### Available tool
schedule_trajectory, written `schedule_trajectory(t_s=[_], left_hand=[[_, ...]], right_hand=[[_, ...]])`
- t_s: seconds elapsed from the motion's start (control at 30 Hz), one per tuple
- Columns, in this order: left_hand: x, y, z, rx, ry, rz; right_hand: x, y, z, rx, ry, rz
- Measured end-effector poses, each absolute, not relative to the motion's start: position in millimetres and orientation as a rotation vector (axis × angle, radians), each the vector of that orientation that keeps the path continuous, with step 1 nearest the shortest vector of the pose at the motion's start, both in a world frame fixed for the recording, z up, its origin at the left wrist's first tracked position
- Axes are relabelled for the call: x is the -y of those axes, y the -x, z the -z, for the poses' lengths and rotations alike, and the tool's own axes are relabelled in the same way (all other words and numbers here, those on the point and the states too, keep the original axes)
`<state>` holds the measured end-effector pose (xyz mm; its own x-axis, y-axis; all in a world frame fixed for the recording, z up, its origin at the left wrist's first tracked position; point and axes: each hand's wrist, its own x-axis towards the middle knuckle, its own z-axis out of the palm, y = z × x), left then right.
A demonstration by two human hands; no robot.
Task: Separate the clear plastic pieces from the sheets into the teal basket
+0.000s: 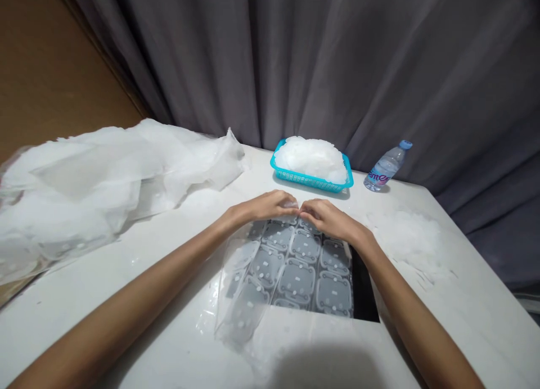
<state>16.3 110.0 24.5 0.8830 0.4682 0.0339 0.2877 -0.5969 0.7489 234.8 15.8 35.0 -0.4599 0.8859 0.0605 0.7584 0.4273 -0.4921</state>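
A clear plastic sheet [297,279] patterned with rounded-square shapes lies over a black rectangle [366,293] on the white table. At its far edge my left hand [275,205] is closed in a pinch on the plastic. My right hand [327,217] pinches the same edge just beside it, and the fingertips of both hands nearly meet. The sheet's near left corner spreads loosely past the black rectangle onto the table. My fingers hide part of the far row of shapes.
Beyond my hands stands a turquoise basket [312,182] heaped with white translucent pieces [311,157]. A water bottle [386,168] is to its right. More thin white pieces [407,237] lie at right. Crumpled translucent sheets [97,181] cover the left side. A grey curtain [295,63] hangs behind.
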Motion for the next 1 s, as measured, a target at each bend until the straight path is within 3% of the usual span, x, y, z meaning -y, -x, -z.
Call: schedule_trajectory(t_s=[0.27, 0.57, 0.87, 1.0], left_hand=[[-108, -20, -9, -0.495, -2.282, -0.325], [-104, -19, 11, -0.665, -2.477, -0.484], [-93, -19, 5, -0.851, -2.601, -0.721], [-65, -14, -4, -0.886, -2.647, -0.760]], right_hand=[[-11, -226, -25, 2.563, 1.510, -0.246], [11, -223, -39, 2.663, 1.380, -0.103], [9, -234, -28, 2.216, 1.338, -0.580], [6, -232, -20, 2.144, 1.385, -0.626]])
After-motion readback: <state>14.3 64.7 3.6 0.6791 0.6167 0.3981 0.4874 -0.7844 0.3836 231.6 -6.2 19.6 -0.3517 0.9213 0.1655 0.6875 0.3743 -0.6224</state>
